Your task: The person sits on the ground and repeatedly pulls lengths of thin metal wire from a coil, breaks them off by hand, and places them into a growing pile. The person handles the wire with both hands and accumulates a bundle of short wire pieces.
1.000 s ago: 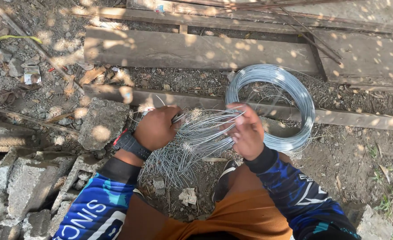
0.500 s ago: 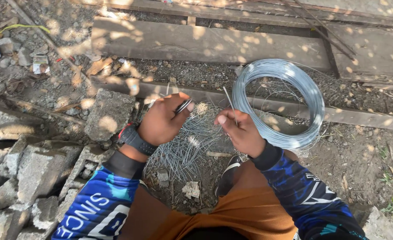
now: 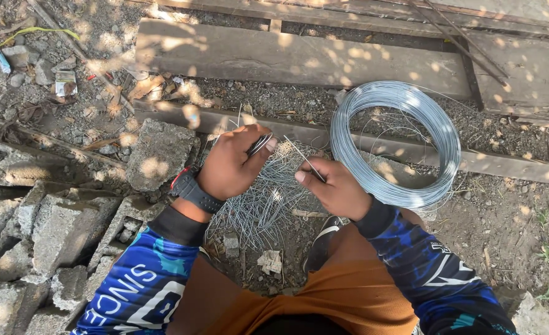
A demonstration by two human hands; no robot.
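Pinched in the right hand, a short wire piece angles upward; the left hand clamps a dark tool just above the cut-wire pile, beside the wire coil.

tool mostly hidden in left hand, wire pile partly covered

sleeves: blue patterned, black cuffs | left wrist: black watch | trousers: orange

Both hands, left hand and right hand, pinch wire pieces beside wire coil.
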